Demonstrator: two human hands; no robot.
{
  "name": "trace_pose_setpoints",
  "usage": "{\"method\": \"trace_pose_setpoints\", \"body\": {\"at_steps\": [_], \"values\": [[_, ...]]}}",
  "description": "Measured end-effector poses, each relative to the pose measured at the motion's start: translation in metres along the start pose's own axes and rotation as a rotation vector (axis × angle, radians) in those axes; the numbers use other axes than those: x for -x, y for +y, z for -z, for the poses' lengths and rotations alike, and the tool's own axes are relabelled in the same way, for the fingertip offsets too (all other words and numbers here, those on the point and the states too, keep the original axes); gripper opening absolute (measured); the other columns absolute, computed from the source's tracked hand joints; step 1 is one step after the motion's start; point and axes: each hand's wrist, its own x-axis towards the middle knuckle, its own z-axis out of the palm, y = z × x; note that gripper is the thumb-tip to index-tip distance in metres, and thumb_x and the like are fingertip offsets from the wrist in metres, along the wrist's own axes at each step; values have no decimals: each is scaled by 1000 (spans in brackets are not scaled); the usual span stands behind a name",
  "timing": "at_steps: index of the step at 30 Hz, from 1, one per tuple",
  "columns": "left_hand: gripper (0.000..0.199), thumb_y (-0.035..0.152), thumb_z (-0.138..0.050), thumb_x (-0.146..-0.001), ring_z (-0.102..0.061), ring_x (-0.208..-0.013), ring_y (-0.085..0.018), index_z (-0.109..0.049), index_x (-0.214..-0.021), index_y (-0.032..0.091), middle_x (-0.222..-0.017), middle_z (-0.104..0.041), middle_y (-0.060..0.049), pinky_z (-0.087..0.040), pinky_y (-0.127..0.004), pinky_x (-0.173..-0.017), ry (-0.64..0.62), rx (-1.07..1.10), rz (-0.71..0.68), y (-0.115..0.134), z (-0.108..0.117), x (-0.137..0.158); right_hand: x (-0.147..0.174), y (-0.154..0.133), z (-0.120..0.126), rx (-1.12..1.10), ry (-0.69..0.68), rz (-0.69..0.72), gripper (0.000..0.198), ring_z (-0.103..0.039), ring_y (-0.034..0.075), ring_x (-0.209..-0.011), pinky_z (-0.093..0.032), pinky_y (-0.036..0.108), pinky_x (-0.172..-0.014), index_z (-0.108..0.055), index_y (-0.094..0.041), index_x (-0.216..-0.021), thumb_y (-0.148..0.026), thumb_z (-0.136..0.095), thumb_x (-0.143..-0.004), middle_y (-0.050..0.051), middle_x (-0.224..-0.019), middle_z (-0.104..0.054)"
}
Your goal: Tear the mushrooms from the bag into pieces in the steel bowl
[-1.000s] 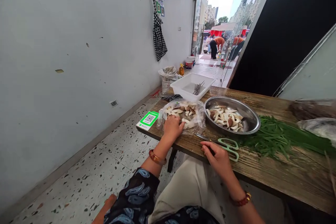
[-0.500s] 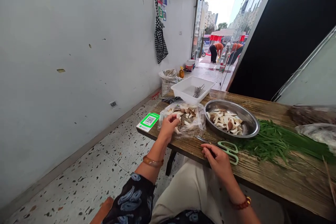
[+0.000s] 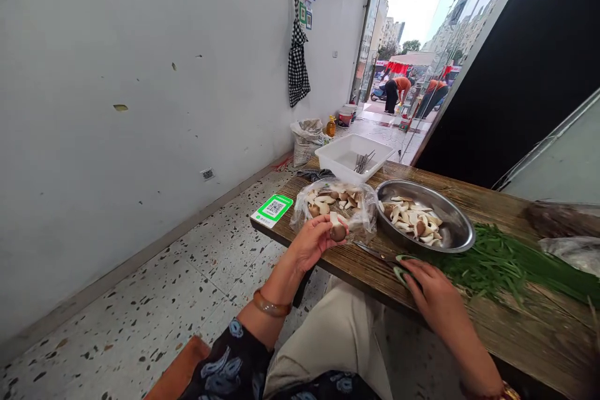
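Observation:
My left hand (image 3: 313,242) is closed in a pinch on a mushroom (image 3: 337,229) with a pale stem and a brown cap. Just behind it, a clear plastic bag (image 3: 300,215) lies open with more mushrooms (image 3: 323,200) in it. My right hand (image 3: 434,297) has its fingers over the pale green handles of the scissors (image 3: 375,252), which lie on the wooden table with the blades pointing left. Those fingers partly hide the handles. Behind the scissors stands a steel bowl (image 3: 457,225) holding cut mushroom pieces (image 3: 415,222).
Chopped green leaves (image 3: 497,256) lie right of the bowl on the wooden table (image 3: 529,325). A white plastic tub (image 3: 335,165) with metal skewers stands at the back. A QR-code card (image 3: 273,209) sits at the left corner. Outside the glass door, a person (image 3: 397,90) bends over.
My left hand has lifted a mushroom out of the bag toward me. My right hand has moved right onto the scissors' handles. The view has shifted slightly.

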Motion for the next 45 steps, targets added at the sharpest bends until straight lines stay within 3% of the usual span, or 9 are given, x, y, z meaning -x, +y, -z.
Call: {"method": "trace_pose_setpoints", "body": {"at_steps": [9,15,22,26,28,32,36,39,45], "values": [[29,35,-63,-78,-65,-75,-16,-59,-96,13,-86,-67,-9,-56,-30,-66,88,-2,150,-27,6,22,-3,11,14,183,-238,18,40,-67,28,-91,-55,39,-75,-59,-21,-125,-35,-50,-88,11,-107,-68],[39,44,-69,-74,-63,-68,-13,-61,-98,14,-82,-67,-7,-52,-24,-60,88,-151,168,-29,13,37,0,9,20,71,-218,-46,35,-69,26,-84,-56,35,-72,-65,-25,-112,-37,-56,-81,9,-104,-71],[36,45,-68,-73,-59,-60,-12,-60,-90,14,-73,-64,-3,-49,-23,-53,144,-183,122,-24,20,41,26,9,45,-593,-285,-457,38,-72,26,-80,-61,34,-69,-73,-24,-100,-45,-71,-68,10,-97,-75],[33,43,-67,-75,-59,-61,-11,-58,-87,14,-72,-63,-3,-50,-22,-53,161,-167,97,-23,19,37,15,-8,66,-873,-37,-608,51,-72,29,-84,-60,36,-69,-71,-29,-108,-47,-79,-61,12,-103,-73],[32,42,-66,-75,-59,-62,-11,-59,-86,13,-72,-63,-3,-50,-23,-54,165,-160,72,-22,18,34,-1,-21,66,-946,-30,-539,65,-71,27,-78,-60,36,-67,-65,-29,-119,-46,-81,-58,12,-98,-74],[34,42,-66,-76,-59,-62,-11,-59,-94,15,-73,-62,-2,-51,-24,-54,185,-168,38,-18,16,28,-40,-44,41,-821,-253,-355,55,-68,23,-72,-57,34,-67,-63,-20,-122,-44,-71,-73,9,-85,-74],[34,43,-66,-75,-57,-58,-10,-59,-94,15,-69,-61,0,-49,-21,-50,262,-235,18,-10,16,20,-74,-49,8,-573,-261,-88,47,-67,26,-93,-52,40,-87,-63,-18,-120,-41,-66,-79,10,-104,-72],[33,44,-63,-76,-54,-55,-9,-59,-90,15,-67,-59,1,-44,-18,-45,305,-300,-3,-4,15,13,-90,-44,-5,-488,-286,95,47,-64,26,-101,-52,38,-88,-61,-19,-121,-36,-69,-77,11,-115,-67],[27,40,-60,-79,-54,-56,-8,-57,-90,15,-67,-59,1,-39,-16,-43,290,-381,-27,-5,9,-2,-99,-36,-10,-466,-365,152,48,-60,18,-76,-52,30,-71,-58,-21,-124,-28,-69,-77,5,-95,-66]]}}
